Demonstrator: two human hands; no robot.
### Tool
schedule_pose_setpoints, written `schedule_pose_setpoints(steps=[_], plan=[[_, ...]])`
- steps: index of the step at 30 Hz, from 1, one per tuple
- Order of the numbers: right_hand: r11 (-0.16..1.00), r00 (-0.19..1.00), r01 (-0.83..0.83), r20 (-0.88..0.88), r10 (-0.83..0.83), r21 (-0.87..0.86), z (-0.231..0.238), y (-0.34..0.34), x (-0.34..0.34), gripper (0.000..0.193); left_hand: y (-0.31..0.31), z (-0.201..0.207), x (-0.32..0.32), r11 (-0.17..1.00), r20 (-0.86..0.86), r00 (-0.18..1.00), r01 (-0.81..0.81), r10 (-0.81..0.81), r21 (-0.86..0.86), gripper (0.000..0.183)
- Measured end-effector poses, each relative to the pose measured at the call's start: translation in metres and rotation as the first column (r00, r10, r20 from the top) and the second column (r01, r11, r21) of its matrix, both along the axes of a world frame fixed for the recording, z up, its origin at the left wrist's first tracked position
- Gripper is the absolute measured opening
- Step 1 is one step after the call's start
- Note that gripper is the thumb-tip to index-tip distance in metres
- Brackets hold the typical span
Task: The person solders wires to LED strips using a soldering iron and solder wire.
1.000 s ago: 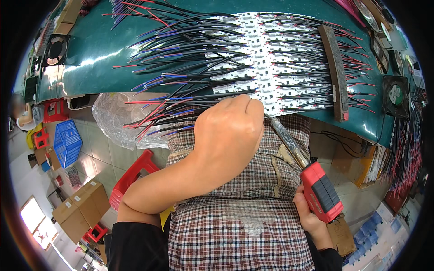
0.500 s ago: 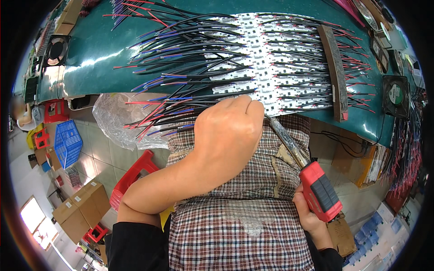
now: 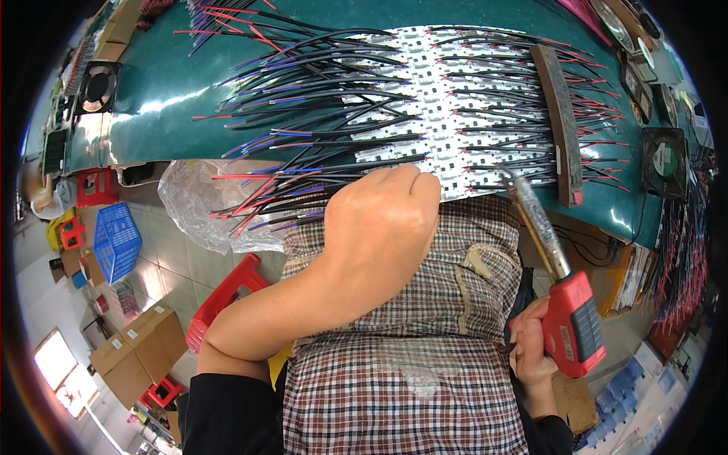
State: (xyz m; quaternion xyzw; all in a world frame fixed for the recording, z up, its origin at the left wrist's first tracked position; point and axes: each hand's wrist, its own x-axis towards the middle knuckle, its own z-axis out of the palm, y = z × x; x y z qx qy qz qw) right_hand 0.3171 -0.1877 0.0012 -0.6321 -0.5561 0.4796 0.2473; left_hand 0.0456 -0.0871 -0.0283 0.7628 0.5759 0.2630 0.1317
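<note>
White circuit boards (image 3: 440, 136) lie side by side as a panel at the table's near edge. Black-sleeved wires (image 3: 303, 140) with red and blue ends run out from both sides of it. My left hand (image 3: 385, 231) is closed at the panel's near end, over the lowest wires; its fingertips and whatever they pinch are hidden beneath it. In my right hand (image 3: 533, 349) is a soldering iron (image 3: 576, 326) with a red and black handle. Its metal shaft points up and left, the tip over the wires at the panel's lower right.
A dark bar (image 3: 559, 125) lies across the right-hand wires on the green table mat (image 3: 163, 125). A square black fan (image 3: 663, 163) stands farther right, above hanging wire bundles (image 3: 682, 258). Clear plastic (image 3: 201, 208) hangs below the table edge, near a red stool (image 3: 227, 299).
The soldering iron has moved right, and its tip has left the panel's near edge beside my left hand. My right hand went with it. The left hand stays nearly where it was.
</note>
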Motion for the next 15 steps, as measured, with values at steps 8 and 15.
schedule_pose_setpoints(steps=[8, 15], plan=[[0.879, 0.908, 0.357, -0.340, -0.247, 0.316, -0.016, 0.038, -0.007, 0.029, 0.003, 0.004, -0.002, 0.999, -0.060, 0.998, -0.039, 0.037, -0.035, 0.016], [0.759, 0.924, 0.348, -0.065, -0.376, 0.550, -0.006, 0.089, 0.001, 0.043, 0.002, 0.012, -0.007, 0.997, -0.183, 0.983, -0.017, 0.030, 0.071, 0.015]])
